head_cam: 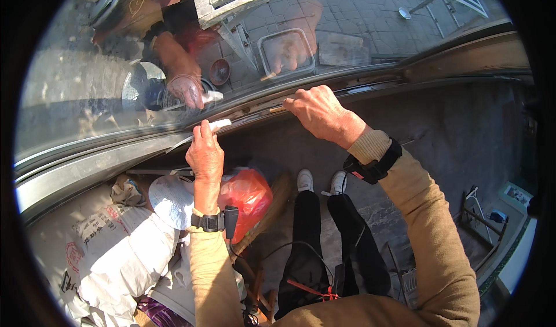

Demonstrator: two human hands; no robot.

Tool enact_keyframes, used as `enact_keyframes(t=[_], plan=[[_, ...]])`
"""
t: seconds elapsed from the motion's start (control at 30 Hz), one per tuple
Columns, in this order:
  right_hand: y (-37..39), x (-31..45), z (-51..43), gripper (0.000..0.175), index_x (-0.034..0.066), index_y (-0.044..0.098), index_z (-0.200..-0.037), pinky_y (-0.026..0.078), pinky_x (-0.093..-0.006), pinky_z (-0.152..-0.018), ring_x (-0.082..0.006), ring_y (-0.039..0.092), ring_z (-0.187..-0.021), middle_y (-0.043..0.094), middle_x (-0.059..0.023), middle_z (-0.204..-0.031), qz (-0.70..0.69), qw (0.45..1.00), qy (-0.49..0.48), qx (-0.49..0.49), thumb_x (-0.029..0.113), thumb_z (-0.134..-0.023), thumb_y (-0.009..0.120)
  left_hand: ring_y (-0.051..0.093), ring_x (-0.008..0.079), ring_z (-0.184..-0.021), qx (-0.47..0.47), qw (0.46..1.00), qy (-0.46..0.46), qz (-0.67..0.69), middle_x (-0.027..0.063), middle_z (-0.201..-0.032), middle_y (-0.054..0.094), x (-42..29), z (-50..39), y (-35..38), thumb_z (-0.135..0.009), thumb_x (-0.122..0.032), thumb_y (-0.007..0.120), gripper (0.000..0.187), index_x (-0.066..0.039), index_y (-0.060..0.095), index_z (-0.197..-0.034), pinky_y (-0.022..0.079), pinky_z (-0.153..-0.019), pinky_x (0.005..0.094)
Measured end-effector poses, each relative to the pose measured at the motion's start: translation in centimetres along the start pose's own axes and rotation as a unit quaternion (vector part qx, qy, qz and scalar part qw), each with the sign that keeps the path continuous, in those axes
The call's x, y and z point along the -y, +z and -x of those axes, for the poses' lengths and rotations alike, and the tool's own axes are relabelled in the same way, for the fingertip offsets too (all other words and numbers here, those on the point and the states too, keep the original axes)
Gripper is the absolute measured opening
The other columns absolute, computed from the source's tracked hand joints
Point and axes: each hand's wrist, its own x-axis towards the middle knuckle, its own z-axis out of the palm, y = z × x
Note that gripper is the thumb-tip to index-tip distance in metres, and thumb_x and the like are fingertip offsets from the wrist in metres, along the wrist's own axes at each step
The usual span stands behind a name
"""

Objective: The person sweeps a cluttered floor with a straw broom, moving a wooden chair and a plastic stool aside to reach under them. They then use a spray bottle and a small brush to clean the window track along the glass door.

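My left hand [205, 155] pinches a slim white object [220, 125] at the sill of a metal-framed window. A thin pale strip [179, 144] sticks out on its other side; whether both are one piece, I cannot tell. In my right hand [319, 114] is a thin tan stick [276, 109], apparently wooden, its tip pointing left along the window track [254, 115]. Most of the stick is hidden by my fingers. Just beyond both hands stands the glass pane [108, 123], which mirrors my hands and sleeves.
Below left lie white woven sacks [117, 249] with printing, a round pale disc [171, 199], a crumpled cloth [127, 191] and a red plastic bag [247, 196]. A cable [295, 243] hangs across my legs. Outside are a white slatted frame [230, 5] and a plastic basin [286, 51].
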Motion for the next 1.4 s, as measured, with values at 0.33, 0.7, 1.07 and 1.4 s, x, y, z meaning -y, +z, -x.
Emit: enact_keyframes(t=[0.33,0.7,1.07,1.4], plan=[[-2.0,-3.6,6.3,0.027,0.0123,0.064,-0.109,0.051,-0.0396,-0.062,-0.0285,0.065,-0.075,0.063,-0.0089,-0.083,-0.041,0.995,0.086,-0.039,0.007,-0.083,0.061,0.067,0.0371,-0.079,0.053,0.998,-0.039,0.009,0.0119,-0.107,0.062,0.3,-1.0,2.7,-0.087,-0.017,0.067,0.04,-0.01,0.042,-0.118,0.054,-0.063,0.0465],[-2.8,-3.6,8.4,0.037,0.0092,0.061,-0.117,0.049,-0.0364,-0.057,-0.0252,0.061,-0.067,0.057,-0.0076,-0.079,-0.079,0.987,0.072,-0.124,0.003,-0.08,0.063,0.064,0.0356,-0.094,-0.006,0.999,-0.053,-0.002,0.0115,-0.114,0.051,-0.1,0.6,2.5,-0.087,-0.017,0.067,0.038,-0.008,0.047,-0.118,0.056,-0.072,0.0432],[-4.5,-7.4,9.5,0.023,0.0108,0.063,-0.103,0.051,-0.0392,-0.067,-0.0278,0.066,-0.078,0.063,-0.0095,-0.087,0.03,0.992,0.121,-0.019,0.012,-0.08,0.064,0.062,0.0374,-0.092,-0.053,0.99,-0.095,0.092,0.0152,-0.105,0.055,-2.5,2.0,1.9,-0.087,-0.006,0.058,0.025,-0.006,0.05,-0.111,0.052,-0.073,0.0457],[-0.2,-2.2,2.5,0.014,0.0057,0.062,-0.091,0.052,-0.0424,-0.067,-0.0322,0.068,-0.079,0.064,-0.0144,-0.083,-0.064,0.994,0.089,0.021,0.013,-0.079,0.063,0.055,0.032,-0.106,-0.032,0.998,0.037,0.047,0.0114,-0.107,0.058,-9.1,-0.4,7.3,-0.078,-0.002,0.058,0.024,-0.005,0.06,-0.102,0.045,-0.091,0.0449]])
